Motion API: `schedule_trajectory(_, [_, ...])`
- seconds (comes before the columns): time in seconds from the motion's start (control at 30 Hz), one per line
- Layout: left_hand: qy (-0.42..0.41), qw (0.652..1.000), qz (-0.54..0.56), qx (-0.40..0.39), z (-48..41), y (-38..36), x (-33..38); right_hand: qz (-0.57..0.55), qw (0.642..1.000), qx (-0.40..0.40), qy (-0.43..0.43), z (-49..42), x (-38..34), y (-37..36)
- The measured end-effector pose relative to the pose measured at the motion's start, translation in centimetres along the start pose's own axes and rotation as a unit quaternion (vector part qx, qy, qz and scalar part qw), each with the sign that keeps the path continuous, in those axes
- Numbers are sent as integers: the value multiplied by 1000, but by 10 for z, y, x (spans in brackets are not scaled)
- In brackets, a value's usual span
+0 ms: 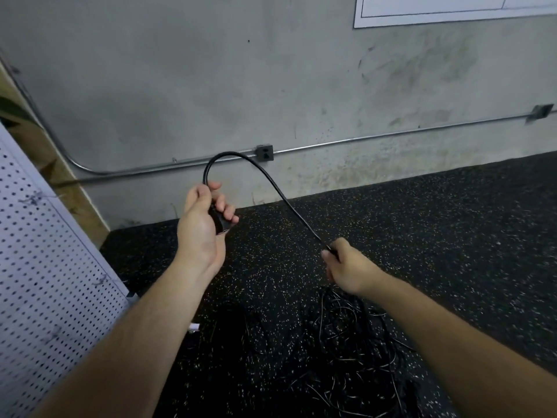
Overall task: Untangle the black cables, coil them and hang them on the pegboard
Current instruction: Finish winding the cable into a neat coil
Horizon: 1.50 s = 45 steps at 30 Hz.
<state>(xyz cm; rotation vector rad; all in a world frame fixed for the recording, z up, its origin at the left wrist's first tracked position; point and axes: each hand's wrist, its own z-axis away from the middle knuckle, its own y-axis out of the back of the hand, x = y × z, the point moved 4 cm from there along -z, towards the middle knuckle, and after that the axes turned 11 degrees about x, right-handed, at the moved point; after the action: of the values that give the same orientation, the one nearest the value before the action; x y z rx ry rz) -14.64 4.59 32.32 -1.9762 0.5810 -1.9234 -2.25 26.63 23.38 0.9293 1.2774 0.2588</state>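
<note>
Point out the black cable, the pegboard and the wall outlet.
cable (229, 152): head view, top of its raised arch.
pegboard (45, 267): head view, its perforated white face.
wall outlet (265, 152): head view, its grey front.

A grey concrete wall (211, 70) fills the background, stained and scuffed toward the right; a metal conduit (391, 135) runs along it low down and curves upward at the left; a dark outlet box (264, 152) sits on the conduit, a second box (541, 112) at the far right; a white printed sheet (452, 16) hangs at the top right; a wooden board (75, 200) leans at the left; the floor (437, 221) is black speckled rubber; a small white object (194, 327) lies on it.
</note>
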Motion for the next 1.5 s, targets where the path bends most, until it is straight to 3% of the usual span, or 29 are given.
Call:
schedule_trajectory(0.07, [-10, 1000, -21, -13, -3, 1, -2, -4, 998, 33, 58, 1, -20, 9])
schedule_trajectory(0.2, [-10, 997, -42, -72, 1, -8, -5, -18, 989, 16, 145, 7, -71, 10])
schedule_trajectory(0.4, [-44, 981, -124, -142, 11, -20, -9, 115, 955, -3, 273, 21, -110, -12])
schedule_trajectory(0.6, [-48, 958, -231, -161, 19, -21, -8, 126, 944, 74, 296, 25, -119, 0])
schedule_trajectory(0.77, [-28, 963, -223, -149, 17, -16, -3, 108, 943, 101, 299, 29, -116, 14])
schedule_trajectory(0.97, [-70, 873, -420, -237, 34, -26, -15, 58, 941, 129, 309, 28, -119, 27])
schedule_trajectory(1.07, [-42, 892, -379, -243, 32, -25, -13, -43, 956, 125, 261, 24, -107, 38])
schedule_trajectory(1.2, [61, 975, -128, -173, 9, -13, 14, -76, 978, 59, 184, 11, -56, 36])
schedule_trajectory(1.3, [57, 991, 27, -114, -17, 5, 44, -58, 993, 38, 92, 3, -1, 34])
schedule_trajectory(1.37, [41, 993, 45, -100, -27, 15, 48, -85, 993, 59, 52, -1, 15, 38])
schedule_trajectory(1.5, [62, 992, 0, -114, -17, 10, 29, -270, 959, 84, 13, -8, -15, 46])
